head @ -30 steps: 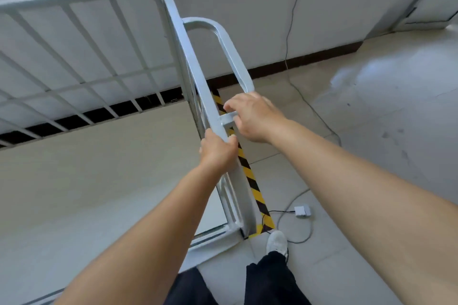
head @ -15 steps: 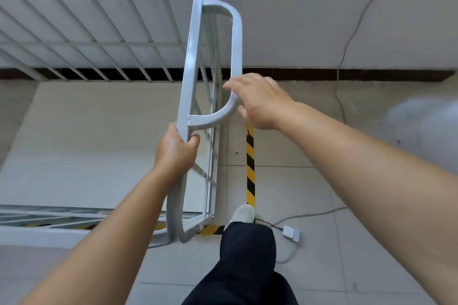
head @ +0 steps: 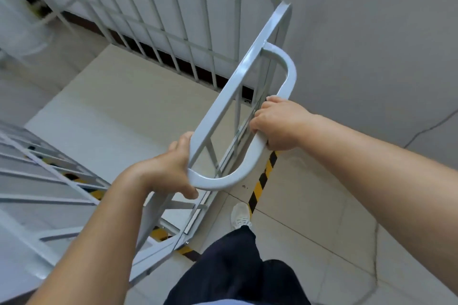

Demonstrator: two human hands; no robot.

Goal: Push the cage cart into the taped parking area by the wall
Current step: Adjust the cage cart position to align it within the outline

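Note:
A light grey cage cart (head: 173,39) with barred sides and a pale flat deck fills the left and middle of the view, its far side close to the white wall (head: 359,32). A curved push handle (head: 288,74) sticks out from its near end frame. My left hand (head: 168,171) grips the end frame's post just beside the handle's lower bend. My right hand (head: 280,124) is wrapped round the handle's straight part. Yellow-and-black floor tape (head: 262,181) runs under the cart's near end and along its front edge.
A dark skirting strip (head: 158,53) shows through the cart's far bars at the wall's foot. My leg in dark trousers and a white shoe (head: 240,214) stand right beside the tape. Bare tiled floor (head: 322,218) lies to the right.
The view has swung, so the cart now lies diagonally. My right hand has closed round the handle's straight part. My left hand keeps its hold on the frame post. My foot stepped forward.

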